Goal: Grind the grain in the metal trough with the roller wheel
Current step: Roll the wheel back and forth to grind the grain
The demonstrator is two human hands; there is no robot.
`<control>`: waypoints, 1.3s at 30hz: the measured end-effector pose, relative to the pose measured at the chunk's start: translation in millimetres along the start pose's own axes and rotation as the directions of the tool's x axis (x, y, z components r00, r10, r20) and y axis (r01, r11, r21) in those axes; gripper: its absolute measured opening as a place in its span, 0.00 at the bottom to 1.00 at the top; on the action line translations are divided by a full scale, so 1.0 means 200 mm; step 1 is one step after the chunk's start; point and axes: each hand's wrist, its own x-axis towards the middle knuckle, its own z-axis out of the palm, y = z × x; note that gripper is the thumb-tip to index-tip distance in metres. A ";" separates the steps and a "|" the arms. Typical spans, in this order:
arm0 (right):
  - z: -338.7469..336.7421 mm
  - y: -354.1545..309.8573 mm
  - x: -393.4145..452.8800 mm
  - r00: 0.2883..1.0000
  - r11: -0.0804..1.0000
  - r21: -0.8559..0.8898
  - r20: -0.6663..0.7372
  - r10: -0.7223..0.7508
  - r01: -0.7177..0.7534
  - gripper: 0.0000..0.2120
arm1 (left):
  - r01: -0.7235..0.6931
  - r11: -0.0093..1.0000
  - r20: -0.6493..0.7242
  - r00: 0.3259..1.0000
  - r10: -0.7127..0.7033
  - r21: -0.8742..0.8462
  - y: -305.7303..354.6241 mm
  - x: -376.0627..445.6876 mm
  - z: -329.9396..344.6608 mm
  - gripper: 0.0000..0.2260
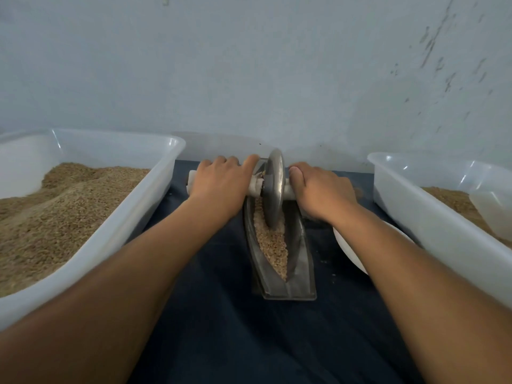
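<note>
At the centre of the frame the metal trough [279,261] lies on a dark cloth [221,314], its narrow channel holding pale grain [273,242]. The roller wheel [274,187] stands upright in the far end of the trough, its rim sunk in the grain. The left hand [221,180] is wrapped over the white axle handle [191,180] on the left of the wheel; the right hand [322,189] grips the handle on the right, thumb beside the disc.

The likely risks are these: uneven pressure from one hand could tilt the wheel so that it rides up the trough wall and jumps out. A hard push could throw grain over the far lip onto the cloth. The right thumb, so near the disc, could be pinched. The white bowl [349,250] beneath the right forearm could be knocked.
</note>
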 end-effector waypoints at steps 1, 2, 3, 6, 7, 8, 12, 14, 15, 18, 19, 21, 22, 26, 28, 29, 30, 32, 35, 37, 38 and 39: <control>0.00 0.00 0.02 1.000 1.000 -0.001 0.015 0.013 -0.013 0.20 | 0.001 1.000 0.001 1.000 -0.001 0.006 0.00 0.02 0.01 0.31; 0.00 0.00 0.04 0.999 1.000 -0.003 0.026 0.026 -0.026 0.20 | 0.005 1.000 0.003 1.000 -0.005 0.013 -0.01 0.03 0.02 0.32; 0.00 0.00 0.06 0.999 0.999 -0.005 0.035 0.041 -0.041 0.19 | 0.010 1.000 0.003 1.000 -0.010 0.022 -0.01 0.05 0.02 0.33; 0.00 0.00 0.11 0.995 0.997 -0.009 0.061 0.077 -0.077 0.18 | 0.020 0.999 -0.008 1.000 -0.019 0.044 -0.01 0.09 0.03 0.36; 0.00 0.00 0.12 0.994 0.997 -0.006 0.067 0.083 -0.083 0.17 | 0.023 0.999 -0.013 1.000 -0.022 0.045 -0.01 0.10 0.04 0.36; 0.01 0.00 0.13 0.994 0.996 0.000 0.070 0.089 -0.089 0.18 | 0.025 0.999 -0.017 1.000 -0.024 0.044 0.00 0.11 0.04 0.36; 0.02 0.01 0.15 0.995 0.995 0.033 0.040 0.093 -0.094 0.18 | 0.025 0.998 -0.022 0.999 -0.024 0.053 -0.01 0.13 0.05 0.36; 0.02 0.01 0.15 0.995 0.993 0.062 0.022 0.096 -0.097 0.19 | 0.024 0.998 -0.024 0.999 -0.023 0.055 -0.01 0.13 0.04 0.35; 0.02 0.01 0.15 0.995 0.992 0.075 0.024 0.099 -0.101 0.19 | 0.021 0.998 -0.023 1.000 -0.020 0.055 0.00 0.14 0.04 0.34; 0.02 0.02 0.14 0.994 0.994 0.049 0.047 0.094 -0.097 0.18 | 0.018 0.998 -0.016 1.000 -0.017 0.066 0.01 0.12 0.02 0.29; 0.02 0.01 0.13 0.995 0.996 0.012 0.044 0.086 -0.086 0.17 | 0.022 0.997 -0.010 1.000 -0.021 0.070 0.01 0.11 0.02 0.28; 0.02 0.00 0.10 0.999 0.996 -0.077 0.011 0.048 -0.047 0.15 | 0.040 0.997 0.004 0.999 -0.040 0.063 0.02 0.08 0.02 0.27; 0.02 -0.01 0.07 1.000 0.994 -0.105 -0.013 0.025 -0.026 0.14 | 0.052 0.997 0.005 0.999 -0.053 0.059 0.02 0.07 0.01 0.28; 0.01 -0.01 -0.02 0.998 0.995 -0.103 -0.068 -0.012 0.005 0.15 | 0.084 0.995 -0.007 0.996 -0.084 0.061 0.03 -0.01 -0.02 0.27; 0.01 -0.01 -0.06 0.997 0.993 -0.117 -0.078 -0.016 0.006 0.18 | 0.079 0.995 0.008 0.997 -0.080 0.053 0.04 -0.04 -0.03 0.28; 0.00 -0.02 -0.08 0.995 0.991 -0.130 -0.092 -0.024 0.012 0.19 | 0.077 0.996 0.012 0.997 -0.078 0.051 0.04 -0.06 -0.04 0.28; 0.00 -0.02 -0.10 0.993 0.990 -0.142 -0.109 -0.036 0.020 0.20 | 0.079 0.996 0.011 0.997 -0.080 0.051 0.04 -0.08 -0.05 0.27; -0.02 -0.03 -0.15 0.989 0.988 -0.151 -0.136 -0.056 0.035 0.20 | 0.085 0.995 0.001 0.996 -0.085 0.054 0.05 -0.12 -0.07 0.26; -0.03 -0.04 -0.22 0.986 0.989 -0.136 -0.148 -0.071 0.051 0.20 | 0.072 0.995 -0.005 0.997 -0.072 0.068 0.06 -0.17 -0.10 0.24; -0.05 -0.05 -0.26 0.986 0.993 -0.112 -0.153 -0.065 0.048 0.20 | 0.063 0.996 0.004 0.998 -0.063 0.066 0.06 -0.20 -0.13 0.25; -0.06 -0.05 -0.28 0.985 0.992 -0.114 -0.159 -0.066 0.048 0.21 | 0.064 0.996 0.008 0.998 -0.064 0.064 0.06 -0.22 -0.14 0.26; -0.07 -0.06 -0.30 0.983 0.991 -0.125 -0.171 -0.071 0.050 0.21 | 0.066 0.996 0.017 0.998 -0.067 0.060 0.05 -0.23 -0.14 0.26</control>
